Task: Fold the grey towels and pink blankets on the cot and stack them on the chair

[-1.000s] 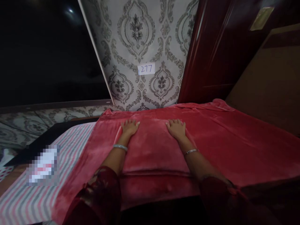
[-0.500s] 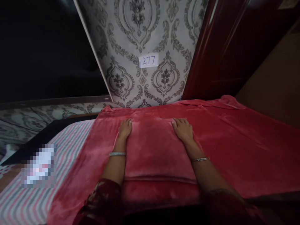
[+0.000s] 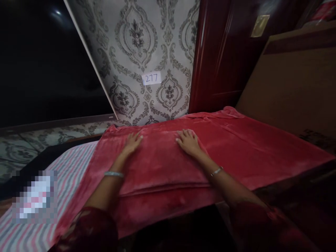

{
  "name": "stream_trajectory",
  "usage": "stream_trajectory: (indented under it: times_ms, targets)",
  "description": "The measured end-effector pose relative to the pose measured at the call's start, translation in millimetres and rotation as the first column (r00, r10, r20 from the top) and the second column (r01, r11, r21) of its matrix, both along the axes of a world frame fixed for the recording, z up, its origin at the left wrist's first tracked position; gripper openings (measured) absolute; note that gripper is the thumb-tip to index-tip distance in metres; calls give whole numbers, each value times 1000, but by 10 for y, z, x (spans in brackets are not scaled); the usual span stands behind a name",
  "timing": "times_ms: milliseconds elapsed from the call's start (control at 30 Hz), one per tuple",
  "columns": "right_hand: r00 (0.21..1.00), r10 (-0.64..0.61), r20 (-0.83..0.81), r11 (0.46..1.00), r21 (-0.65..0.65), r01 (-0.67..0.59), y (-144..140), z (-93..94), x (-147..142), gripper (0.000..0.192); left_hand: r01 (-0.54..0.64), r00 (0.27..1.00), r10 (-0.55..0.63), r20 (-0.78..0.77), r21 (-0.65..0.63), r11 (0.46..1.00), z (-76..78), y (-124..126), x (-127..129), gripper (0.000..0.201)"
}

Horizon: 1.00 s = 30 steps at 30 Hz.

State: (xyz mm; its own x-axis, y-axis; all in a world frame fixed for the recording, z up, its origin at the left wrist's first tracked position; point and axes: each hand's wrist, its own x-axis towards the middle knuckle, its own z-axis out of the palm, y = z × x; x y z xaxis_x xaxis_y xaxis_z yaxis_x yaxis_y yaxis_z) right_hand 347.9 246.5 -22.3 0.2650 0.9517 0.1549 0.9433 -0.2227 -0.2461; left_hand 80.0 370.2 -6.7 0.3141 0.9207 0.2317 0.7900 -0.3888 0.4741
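A: Both hands down flat. Left hand (image 3: pixel 132 142) lies palm-down, fingers spread, on the red blanket (image 3: pixel 236 147), gripping nothing. Right hand (image 3: pixel 188 141) the same: palm pressed on the cloth, fingers loosely fanned, no pinch.

B: Where does the blanket sit?

A: Spread over the bed, covering most of the right and middle. Its far edge runs along the patterned wall (image 3: pixel 136 52); its left edge ends on the striped sheet (image 3: pixel 70 168), which shows bare beyond it. A folded layer lies on top, its near fold line (image 3: pixel 162 189) running across between the forearms.

B: Step in hand, by your reading?

A: Smoothing, I judge. Palms rest on the upper layer near its far end, level with each other and well apart. A bangle on each wrist (image 3: pixel 113 174), dark red sleeves below.

B: And what does the next stroke call for?

A: Even downward pressure and a sweep outward or toward the body, keeping both palms level so the plush layer does not bunch or skew. Light is dim; small wrinkles are hard to read.

B: Surroundings?

A: Paper label reading 277 (image 3: pixel 151 78) on the wall, dark red door (image 3: pixel 217 56) right of it, brown panel (image 3: pixel 288 84) beyond.
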Motion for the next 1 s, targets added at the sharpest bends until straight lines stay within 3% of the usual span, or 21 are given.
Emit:
stream_trajectory:
  times_ms: [67, 167, 300, 400, 800, 1000]
  targets:
    - [989, 143, 23, 989, 29, -144, -268, -27, -143, 57, 134, 985, -133, -111, 0, 991, -34, -364, 26, 58]
    - [960, 275, 46, 961, 16, -276, -648, -181, -328, 61, 367, 891, -344, -297, 24, 930, -243, -964, 24, 66]
    - [952, 297, 71, 954, 21, -300, -881, -425, -419, 63, 407, 838, -362, -409, 27, 913, -540, -1391, -8, 68]
    - [954, 286, 85, 955, 61, -292, -886, -521, -416, 61, 390, 844, -324, -427, 74, 918, -630, -1416, -2, 67]
    - [957, 280, 78, 957, 52, -284, -881, -478, -420, 56, 369, 852, -301, -428, 85, 925, -600, -1393, 22, 65]
    - [953, 291, 91, 951, 81, -298, -1178, -561, -440, 51, 360, 866, -296, -402, 93, 928, -607, -1365, 7, 63]
